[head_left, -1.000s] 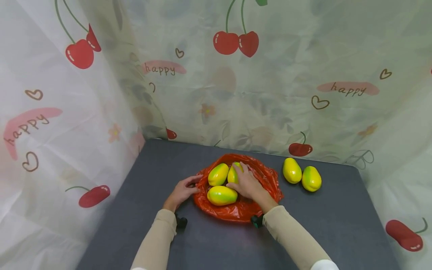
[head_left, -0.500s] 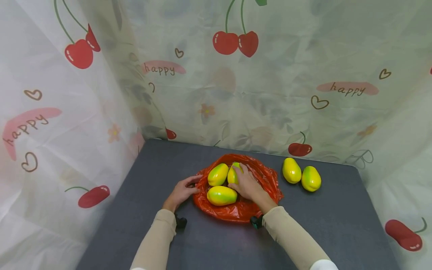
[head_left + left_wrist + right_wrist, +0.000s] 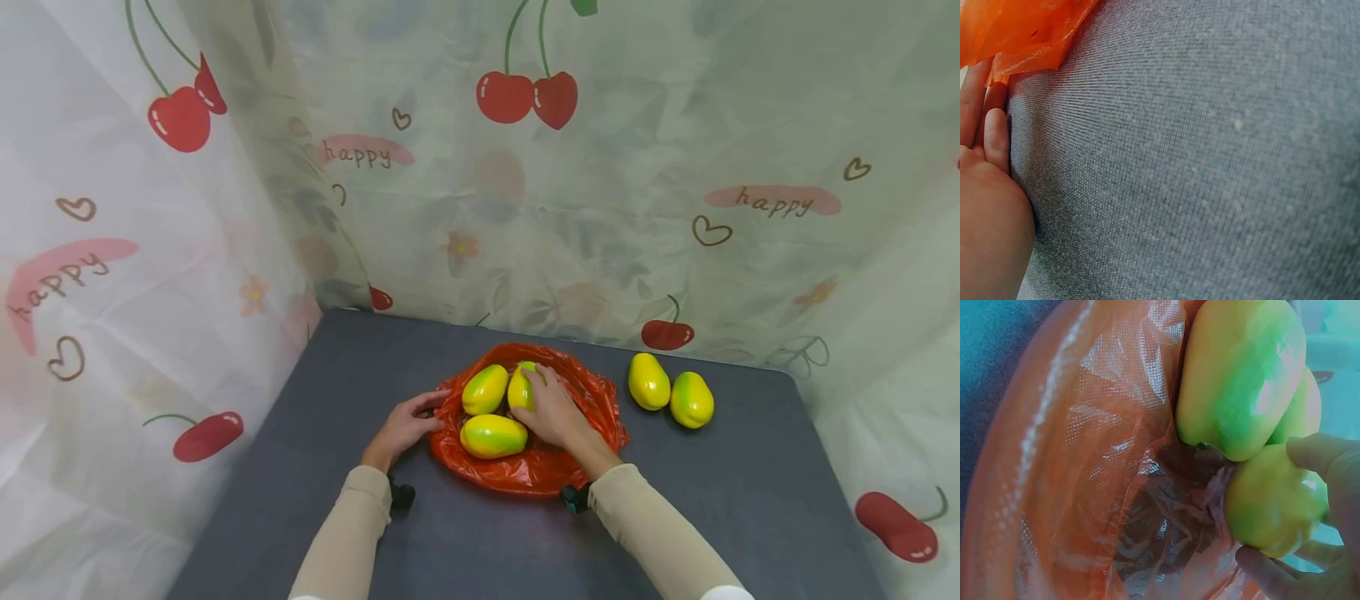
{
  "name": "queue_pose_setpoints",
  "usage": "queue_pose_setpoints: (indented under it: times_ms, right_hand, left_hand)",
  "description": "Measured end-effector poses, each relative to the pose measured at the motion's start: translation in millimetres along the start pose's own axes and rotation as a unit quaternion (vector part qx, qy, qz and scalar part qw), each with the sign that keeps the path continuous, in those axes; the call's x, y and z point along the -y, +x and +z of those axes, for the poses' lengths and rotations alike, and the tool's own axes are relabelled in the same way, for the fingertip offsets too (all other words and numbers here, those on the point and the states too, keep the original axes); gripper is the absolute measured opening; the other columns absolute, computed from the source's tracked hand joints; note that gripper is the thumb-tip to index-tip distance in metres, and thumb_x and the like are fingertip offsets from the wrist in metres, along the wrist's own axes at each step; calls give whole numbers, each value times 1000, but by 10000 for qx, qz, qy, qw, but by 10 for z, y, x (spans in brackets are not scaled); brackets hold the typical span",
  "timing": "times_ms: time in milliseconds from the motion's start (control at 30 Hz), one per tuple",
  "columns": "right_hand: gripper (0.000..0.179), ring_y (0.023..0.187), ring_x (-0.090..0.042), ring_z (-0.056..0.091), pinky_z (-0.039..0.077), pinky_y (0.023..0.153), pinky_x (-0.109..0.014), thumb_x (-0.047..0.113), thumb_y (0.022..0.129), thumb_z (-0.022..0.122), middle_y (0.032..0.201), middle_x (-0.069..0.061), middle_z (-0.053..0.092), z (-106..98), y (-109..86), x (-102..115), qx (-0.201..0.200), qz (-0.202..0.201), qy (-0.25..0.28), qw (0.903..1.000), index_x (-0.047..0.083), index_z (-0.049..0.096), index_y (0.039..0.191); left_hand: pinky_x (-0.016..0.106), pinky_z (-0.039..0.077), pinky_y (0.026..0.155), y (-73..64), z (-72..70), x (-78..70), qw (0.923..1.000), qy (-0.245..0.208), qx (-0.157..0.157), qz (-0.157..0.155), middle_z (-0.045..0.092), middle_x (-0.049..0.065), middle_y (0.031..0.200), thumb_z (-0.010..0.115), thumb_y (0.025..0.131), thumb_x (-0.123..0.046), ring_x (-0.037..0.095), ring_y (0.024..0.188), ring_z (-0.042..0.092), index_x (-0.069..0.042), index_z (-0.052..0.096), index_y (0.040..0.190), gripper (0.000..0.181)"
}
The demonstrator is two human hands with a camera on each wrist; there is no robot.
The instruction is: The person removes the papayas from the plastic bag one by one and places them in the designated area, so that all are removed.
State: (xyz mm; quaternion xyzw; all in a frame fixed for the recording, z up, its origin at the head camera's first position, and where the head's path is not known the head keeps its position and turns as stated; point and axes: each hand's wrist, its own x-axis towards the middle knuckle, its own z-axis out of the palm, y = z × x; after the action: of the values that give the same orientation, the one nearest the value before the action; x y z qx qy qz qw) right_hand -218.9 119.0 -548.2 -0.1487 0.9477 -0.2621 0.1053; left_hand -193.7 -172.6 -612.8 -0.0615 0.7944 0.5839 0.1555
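In the head view a red plastic bag [image 3: 495, 479] lies spread on the table with its mouth open. Inside it two mangoes [image 3: 493, 437] rest untouched, and a third mango [image 3: 521, 390] is at the right hand [image 3: 553, 410]. The right wrist view shows the thumb and fingers [image 3: 1266, 572] round this mango [image 3: 1275, 500], beside another mango [image 3: 1241, 375]. At the bag's left rim the left hand [image 3: 405, 427] touches the film, fingers extended. In the left wrist view the film [image 3: 1029, 37] hides its fingertips.
Two more mangoes [image 3: 692, 400] lie side by side on the dark grey table [image 3: 480, 550], right of the bag. A cherry-print curtain [image 3: 600, 208] hangs behind the table and at both sides.
The right hand's thumb and fingers have shifted slightly to the right on the mango, so more of it shows. The left hand, the bag and the other mangoes stay where they were.
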Motion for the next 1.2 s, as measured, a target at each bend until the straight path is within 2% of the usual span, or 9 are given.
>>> queue_pose_setpoints:
  times_ms: [333, 467, 733, 1200]
  right_hand:
    - [75, 145, -46, 41, 46, 110, -59, 38, 96, 68, 166, -20, 24, -129, -101, 21, -248, 30, 104, 9996, 12, 34, 158]
    - [75, 144, -44, 43, 47, 109, -58, 38, 97, 68, 166, -19, 24, -200, -156, 21, -378, 39, 164, 9991, 12, 35, 158]
    - [76, 141, -42, 46, 50, 106, -56, 37, 96, 69, 166, -19, 23, -323, -229, 14, -721, 104, 686, 9950, 10, 34, 158]
    - [75, 141, -41, 45, 50, 106, -58, 36, 95, 71, 166, -15, 26, -414, -435, -173, -1139, 84, 975, 9887, 13, 36, 157]
  left_hand:
    - [52, 41, 118, 18, -22, 7, 10000, -7, 57, 2, 59, -1, 148, 77, 88, -24, 25, 135, 54, -36, 64, 137, 52]
    - [52, 40, 119, 8, -16, 11, 10000, -1, 69, -26, 58, 0, 149, 77, 89, -24, 26, 137, 53, -36, 63, 137, 52]
    - [54, 37, 121, 15, 5, 25, 10000, 69, 0, 4, 57, 1, 150, 76, 89, -24, 27, 140, 50, -36, 64, 137, 52]
    - [53, 37, 120, 6, 1, 6, 10000, -40, 40, -32, 57, 1, 149, 76, 88, -23, 26, 140, 50, -37, 64, 137, 52]
